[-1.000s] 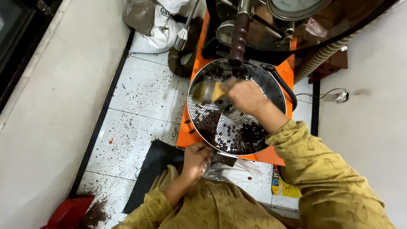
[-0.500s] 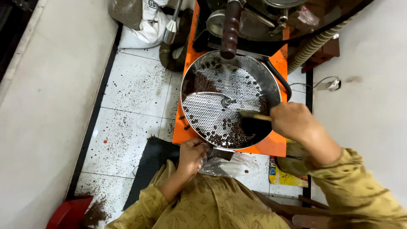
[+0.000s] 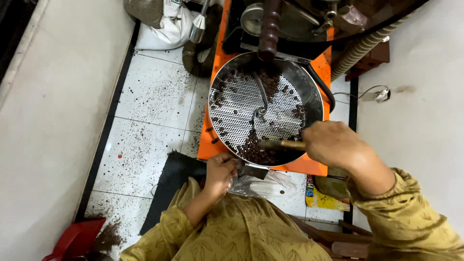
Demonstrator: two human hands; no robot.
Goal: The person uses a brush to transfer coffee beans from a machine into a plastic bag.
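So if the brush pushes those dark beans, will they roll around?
Probably. The dark beans look small, rounded and loose, so they should roll and scatter easily on the perforated tray. Many already lie spilled on the tiled floor, so they likely bounce away. Each seems light.

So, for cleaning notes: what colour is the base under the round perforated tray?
Orange base, head view.

Most of the perforated tray [image 3: 241,104] floor lies bare toward its left and far edges; the stirring arm [image 3: 262,96] crosses its middle, beans [image 3: 256,152] pile at the near edge, and a dark handle [image 3: 269,26] overhangs the far rim.
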